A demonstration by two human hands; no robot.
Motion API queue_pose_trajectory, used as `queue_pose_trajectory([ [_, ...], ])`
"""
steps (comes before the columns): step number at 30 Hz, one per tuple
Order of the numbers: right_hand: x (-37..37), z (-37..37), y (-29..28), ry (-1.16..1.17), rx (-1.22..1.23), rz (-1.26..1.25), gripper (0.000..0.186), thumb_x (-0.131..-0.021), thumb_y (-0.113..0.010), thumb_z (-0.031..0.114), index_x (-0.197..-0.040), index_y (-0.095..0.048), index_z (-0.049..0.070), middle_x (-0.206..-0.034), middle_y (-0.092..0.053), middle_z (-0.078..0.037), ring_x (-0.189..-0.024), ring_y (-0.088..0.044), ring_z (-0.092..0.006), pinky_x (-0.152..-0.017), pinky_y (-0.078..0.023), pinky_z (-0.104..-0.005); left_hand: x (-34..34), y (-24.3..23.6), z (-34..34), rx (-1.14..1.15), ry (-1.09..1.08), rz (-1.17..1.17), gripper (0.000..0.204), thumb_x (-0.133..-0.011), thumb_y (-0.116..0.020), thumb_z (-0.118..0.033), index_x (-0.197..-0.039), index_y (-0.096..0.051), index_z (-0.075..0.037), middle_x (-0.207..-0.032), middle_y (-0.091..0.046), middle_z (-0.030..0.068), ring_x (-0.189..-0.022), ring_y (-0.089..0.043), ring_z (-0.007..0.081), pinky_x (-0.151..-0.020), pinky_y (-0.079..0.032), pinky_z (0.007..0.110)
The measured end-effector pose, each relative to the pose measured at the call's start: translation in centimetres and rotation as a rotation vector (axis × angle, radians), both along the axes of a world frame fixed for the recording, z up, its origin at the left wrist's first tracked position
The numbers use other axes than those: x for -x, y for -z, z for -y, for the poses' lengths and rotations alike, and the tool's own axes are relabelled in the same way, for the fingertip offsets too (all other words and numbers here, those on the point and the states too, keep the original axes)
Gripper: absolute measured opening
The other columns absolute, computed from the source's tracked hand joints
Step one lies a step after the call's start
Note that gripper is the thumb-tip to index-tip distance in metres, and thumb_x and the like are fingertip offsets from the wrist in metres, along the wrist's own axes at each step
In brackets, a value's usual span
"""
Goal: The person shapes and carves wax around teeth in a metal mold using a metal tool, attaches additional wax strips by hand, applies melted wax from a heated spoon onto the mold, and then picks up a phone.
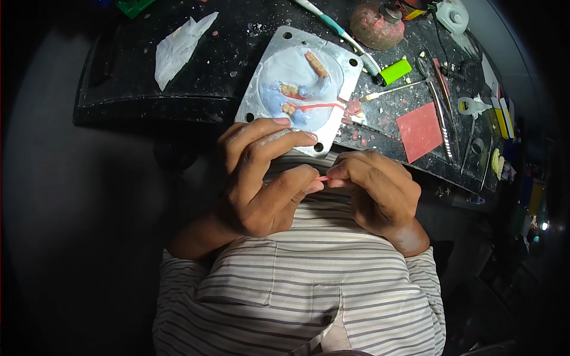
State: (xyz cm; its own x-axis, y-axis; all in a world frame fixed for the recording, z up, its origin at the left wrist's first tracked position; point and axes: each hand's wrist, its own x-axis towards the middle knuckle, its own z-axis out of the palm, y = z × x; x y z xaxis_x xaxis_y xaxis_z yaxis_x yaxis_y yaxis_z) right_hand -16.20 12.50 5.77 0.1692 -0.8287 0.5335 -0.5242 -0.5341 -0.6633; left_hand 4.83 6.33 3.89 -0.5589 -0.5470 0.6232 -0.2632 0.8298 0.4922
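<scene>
The left hand [261, 172] and the right hand [383, 184] each pinch a thin pink wax stick [322, 178], thumb and finger closed on it. The stick is right between the two pinches. Just past the grip is a square metal plate [274, 48] filled with pale blue plaster [279, 68], with false teeth [316, 65] in it. Two left fingers reach over its near edge. Farther right of the grip lie a pink wax sheet [420, 132] and a green lighter [394, 72].
</scene>
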Motion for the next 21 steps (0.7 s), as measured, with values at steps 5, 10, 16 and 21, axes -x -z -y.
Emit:
queue_pose_trajectory([
  [5, 0.2, -0.2, 0.3, -0.025, 0.032, -0.056, 0.038, -0.065, -0.079, -0.009, -0.101, -0.067, -0.009, -0.091, -0.07, -0.018, -0.075, -0.071, -0.0278, -0.065, -0.058, -0.0336, 0.0, 0.1, -0.3, 0.101, -0.018, 0.03, 0.006, -0.083, -0.076, -0.009, -0.089, -0.075, -0.008, -0.115, -0.07, 0.0124, -0.119, -0.054, 0.0332, -0.099, -0.045, 0.046],
  [10, 0.0, 0.3, 0.8, -0.003, 0.141, -0.096, 0.036, -0.067, -0.079, -0.006, -0.101, -0.067, -0.01, -0.09, -0.069, -0.018, -0.073, -0.07, -0.0272, -0.062, -0.056, -0.0339, -0.1, -0.2, -0.2, 0.125, -0.06, 0.07, 0.016, -0.076, -0.071, 0.001, -0.089, -0.074, -0.009, -0.113, -0.072, 0.0105, -0.118, -0.057, 0.033, -0.098, -0.046, 0.046],
  [16, 0.0, 0.4, 1.2, 0.053, 0.207, -0.159, 0.033, -0.071, -0.078, -0.003, -0.101, -0.067, -0.011, -0.089, -0.068, -0.018, -0.071, -0.068, -0.0273, -0.06, -0.055, -0.0338, 0.7, 0.0, -0.1, 0.098, -0.079, 0.06, 0.01, -0.086, -0.076, -0.003, -0.093, -0.074, -0.009, -0.12, -0.073, 0.0144, -0.119, -0.057, 0.0337, -0.1, -0.048, 0.044],
  [21, 0.8, 0.0, 1.5, 0.093, 0.241, -0.195, 0.03, -0.074, -0.076, 0.0, -0.101, -0.067, -0.01, -0.09, -0.066, -0.018, -0.07, -0.066, -0.028, -0.059, -0.054, -0.0344, 1.4, 0.3, 0.0, 0.167, -0.087, 0.071, 0.013, -0.091, -0.077, -0.022, -0.096, -0.073, -0.011, -0.121, -0.074, 0.0082, -0.118, -0.057, 0.0298, -0.099, -0.041, 0.043],
])
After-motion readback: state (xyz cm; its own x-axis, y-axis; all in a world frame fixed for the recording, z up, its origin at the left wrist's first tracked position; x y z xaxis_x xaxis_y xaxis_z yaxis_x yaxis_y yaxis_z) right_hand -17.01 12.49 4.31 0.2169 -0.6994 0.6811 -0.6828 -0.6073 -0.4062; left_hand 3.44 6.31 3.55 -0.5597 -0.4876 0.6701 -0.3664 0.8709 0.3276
